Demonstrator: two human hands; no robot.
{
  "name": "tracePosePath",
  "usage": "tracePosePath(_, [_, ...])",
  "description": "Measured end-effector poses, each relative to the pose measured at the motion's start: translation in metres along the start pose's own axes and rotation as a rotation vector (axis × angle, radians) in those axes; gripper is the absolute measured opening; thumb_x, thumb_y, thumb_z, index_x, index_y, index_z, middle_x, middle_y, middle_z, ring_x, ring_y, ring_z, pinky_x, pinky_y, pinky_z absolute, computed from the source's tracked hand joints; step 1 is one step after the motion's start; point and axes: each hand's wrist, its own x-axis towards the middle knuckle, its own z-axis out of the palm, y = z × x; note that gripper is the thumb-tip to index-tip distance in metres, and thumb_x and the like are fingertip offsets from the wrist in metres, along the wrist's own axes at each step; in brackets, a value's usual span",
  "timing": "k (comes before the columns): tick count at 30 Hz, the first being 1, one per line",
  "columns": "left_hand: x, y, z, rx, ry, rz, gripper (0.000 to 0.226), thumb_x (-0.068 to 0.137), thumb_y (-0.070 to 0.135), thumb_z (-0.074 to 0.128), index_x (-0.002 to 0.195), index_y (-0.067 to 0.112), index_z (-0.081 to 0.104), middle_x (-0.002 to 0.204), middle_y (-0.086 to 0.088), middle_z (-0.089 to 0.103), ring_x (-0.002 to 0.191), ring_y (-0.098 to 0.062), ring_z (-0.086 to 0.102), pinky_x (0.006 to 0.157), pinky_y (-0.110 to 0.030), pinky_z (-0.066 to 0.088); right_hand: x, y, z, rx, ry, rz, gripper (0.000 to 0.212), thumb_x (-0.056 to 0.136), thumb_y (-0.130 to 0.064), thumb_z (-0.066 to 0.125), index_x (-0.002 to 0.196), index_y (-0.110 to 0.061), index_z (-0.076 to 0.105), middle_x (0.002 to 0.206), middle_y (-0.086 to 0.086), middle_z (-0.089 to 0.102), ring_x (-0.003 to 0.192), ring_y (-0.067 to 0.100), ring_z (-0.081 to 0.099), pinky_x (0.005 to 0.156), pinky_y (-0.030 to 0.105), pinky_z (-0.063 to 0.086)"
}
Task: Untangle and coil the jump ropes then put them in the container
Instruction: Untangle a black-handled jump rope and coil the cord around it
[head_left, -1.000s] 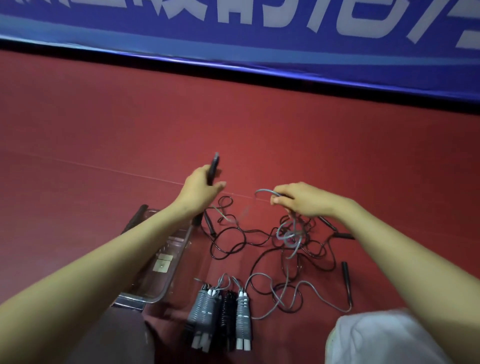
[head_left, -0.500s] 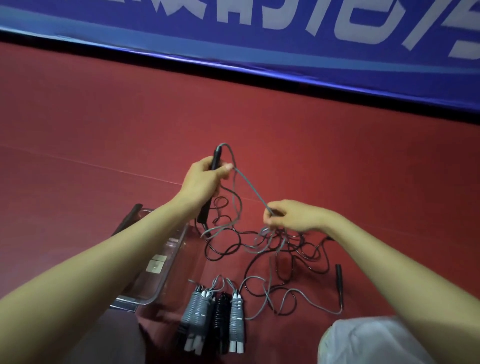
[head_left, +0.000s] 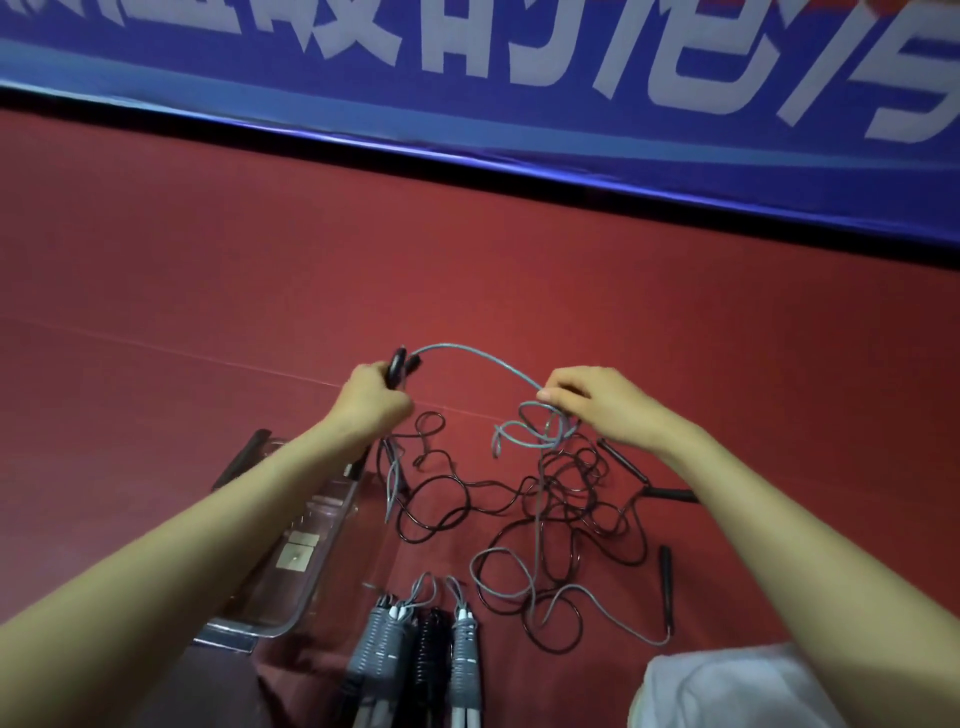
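Head view: left hand (head_left: 374, 400) grips handle (head_left: 397, 364), right hand (head_left: 597, 400) pinches grey rope (head_left: 478, 358), now stretched wider than before.

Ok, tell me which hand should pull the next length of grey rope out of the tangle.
Likely the right hand: it pinches the grey rope just above the tangle. The left hand is busy gripping the handle.

A blue banner (head_left: 480, 78) with white characters borders the red floor (head_left: 208, 270); white cloth (head_left: 727, 691) lies bottom right
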Motion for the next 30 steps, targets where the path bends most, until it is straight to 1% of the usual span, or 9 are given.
tracePosePath(2, [-0.010,0.007,0.009,0.015,0.006,0.074,0.044,0.078,-0.007,0.057,0.121,-0.001,0.053,0.104,-0.008,0.045,0.075,-0.021,0.049,0.058,-0.020,0.040,0.002,-0.005,0.004,-0.100,-0.103,-0.044,0.026,0.100,-0.032,0.048,0.077,-0.021,0.051,0.078,-0.004,0.046,0.074,0.014,0.045,0.068,0.029,0.033])
tracePosePath(5, [-0.014,0.007,0.015,0.083,0.025,0.172,0.062,0.075,-0.004,0.061,0.132,0.005,0.037,0.136,-0.008,0.025,0.089,-0.035,0.058,0.076,-0.044,0.053,0.003,-0.008,0.007,-0.178,-0.142,-0.060,0.025,0.102,-0.030,0.044,0.078,-0.022,0.044,0.082,-0.004,0.042,0.079,0.019,0.045,0.071,0.031,0.032])
tracePosePath(7, [-0.012,0.007,0.016,0.095,0.064,0.231,0.065,0.075,-0.004,0.062,0.133,0.005,0.035,0.139,-0.008,0.023,0.092,-0.038,0.059,0.078,-0.044,0.052,0.003,-0.011,0.006,-0.158,-0.108,-0.084,0.025,0.102,-0.029,0.043,0.079,-0.020,0.042,0.077,-0.004,0.044,0.076,0.019,0.045,0.068,0.032,0.031])
tracePosePath(10, [-0.011,0.010,0.019,0.029,0.076,0.333,0.052,0.081,0.005,0.069,0.128,0.003,0.049,0.128,-0.009,0.042,0.111,-0.027,0.052,0.087,-0.016,0.034,0.000,-0.019,0.003,-0.071,-0.099,-0.100,0.027,0.101,-0.031,0.046,0.075,-0.021,0.043,0.066,-0.007,0.043,0.061,0.011,0.038,0.060,0.029,0.031])
tracePosePath(14, [-0.016,0.018,0.022,-0.033,0.133,0.487,0.049,0.083,0.010,0.071,0.127,0.006,0.052,0.122,-0.005,0.046,0.110,-0.019,0.051,0.094,-0.021,0.036,-0.002,-0.028,0.004,-0.043,-0.194,-0.121,0.018,0.094,-0.029,0.057,0.079,-0.019,0.055,0.064,-0.010,0.045,0.058,0.008,0.037,0.060,0.027,0.033])
tracePosePath(17, [-0.018,0.021,0.023,-0.075,-0.059,0.543,0.043,0.079,0.021,0.078,0.117,0.016,0.061,0.112,0.002,0.060,0.106,-0.015,0.058,0.090,-0.018,0.041,-0.001,-0.033,0.002,0.006,-0.242,-0.151,0.013,0.092,-0.026,0.061,0.079,-0.025,0.057,0.068,-0.010,0.048,0.059,0.007,0.039,0.060,0.026,0.034])
tracePosePath(20, [-0.023,0.024,0.026,-0.157,-0.375,0.389,0.038,0.078,0.041,0.078,0.097,0.013,0.062,0.072,0.015,0.057,0.066,-0.010,0.053,0.065,-0.028,0.042,-0.001,-0.036,0.001,0.074,-0.213,-0.173,0.008,0.090,-0.024,0.064,0.082,-0.025,0.062,0.071,-0.011,0.051,0.059,0.002,0.040,0.059,0.024,0.034])
tracePosePath(27, [-0.024,0.029,0.026,-0.492,-0.485,0.108,0.022,0.088,0.022,0.068,0.096,0.001,0.066,0.055,0.005,0.049,0.043,-0.008,0.033,0.041,-0.019,0.026,0.004,-0.027,0.014,0.013,0.151,-0.144,0.030,0.081,-0.031,0.074,0.099,-0.021,0.053,0.102,-0.005,0.047,0.094,0.007,0.041,0.080,0.022,0.035])
tracePosePath(30, [-0.020,0.028,0.024,-0.544,-0.410,0.133,0.015,0.093,0.021,0.062,0.081,0.012,0.063,0.060,0.001,0.048,0.045,-0.010,0.033,0.041,-0.019,0.024,0.005,-0.030,0.019,0.073,0.233,0.059,0.033,0.084,-0.038,0.071,0.097,-0.014,0.051,0.094,-0.005,0.054,0.081,0.007,0.047,0.072,0.025,0.038])
